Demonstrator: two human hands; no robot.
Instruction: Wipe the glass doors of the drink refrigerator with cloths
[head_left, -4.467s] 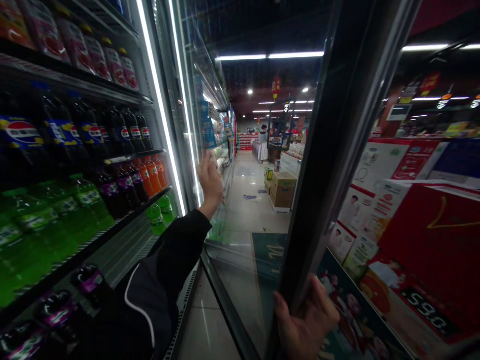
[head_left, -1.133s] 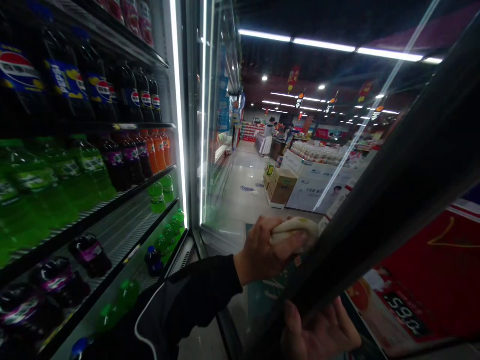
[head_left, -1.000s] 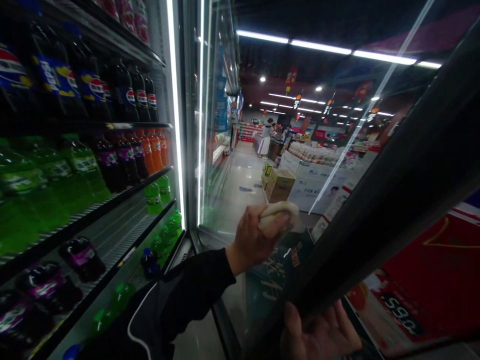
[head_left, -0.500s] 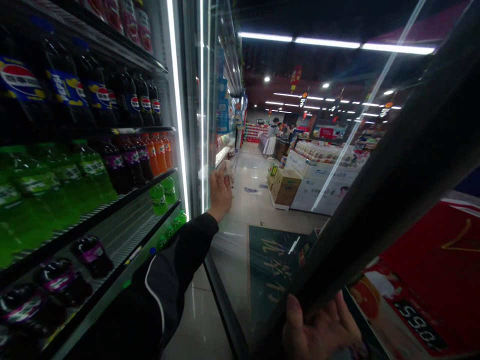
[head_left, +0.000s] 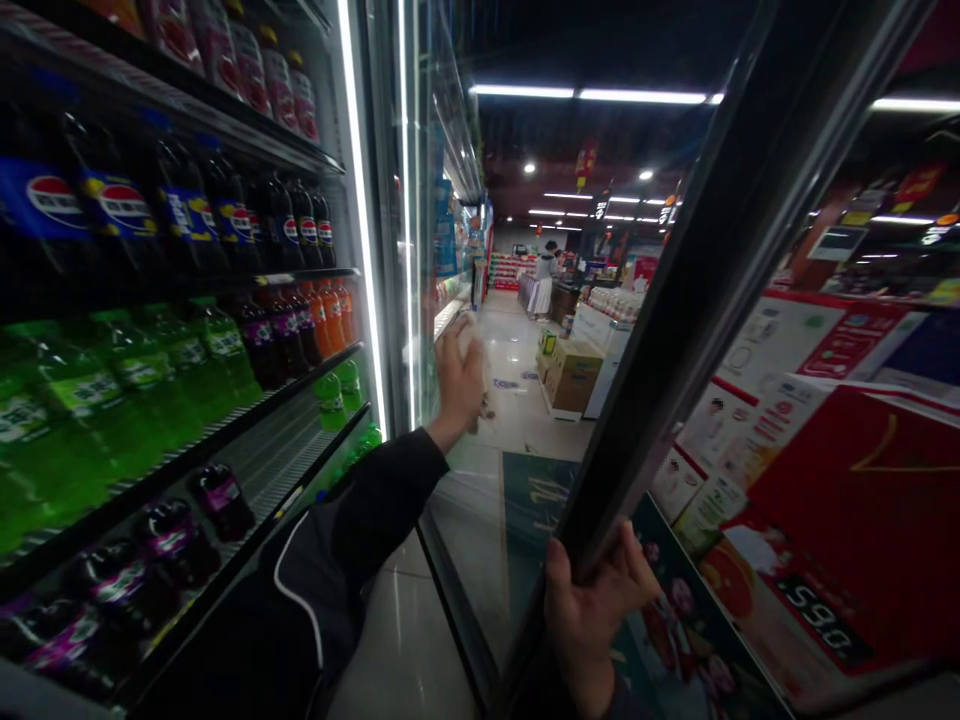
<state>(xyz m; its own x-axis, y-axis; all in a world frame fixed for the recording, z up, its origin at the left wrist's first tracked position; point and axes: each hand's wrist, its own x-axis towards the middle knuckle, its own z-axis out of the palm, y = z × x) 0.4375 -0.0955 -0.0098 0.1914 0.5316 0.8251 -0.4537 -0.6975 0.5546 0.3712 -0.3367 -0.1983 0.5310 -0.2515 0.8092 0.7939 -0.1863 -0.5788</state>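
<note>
Glass cooler door [head_left: 469, 560], cloth [head_left: 472, 345] under left hand [head_left: 457, 385], supermarket aisle [head_left: 517, 345] beyond.

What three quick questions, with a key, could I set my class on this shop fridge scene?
1. What is in the left hand, beside the glass door? A: a pale cloth; B: a bottle; C: a box.
2. True or false: the right hand grips the black door frame.
3. Fill the gap: the shelf holding the green bottles sits below the ___ bottles.

Key: 1 A; 2 true; 3 Pepsi.
</note>
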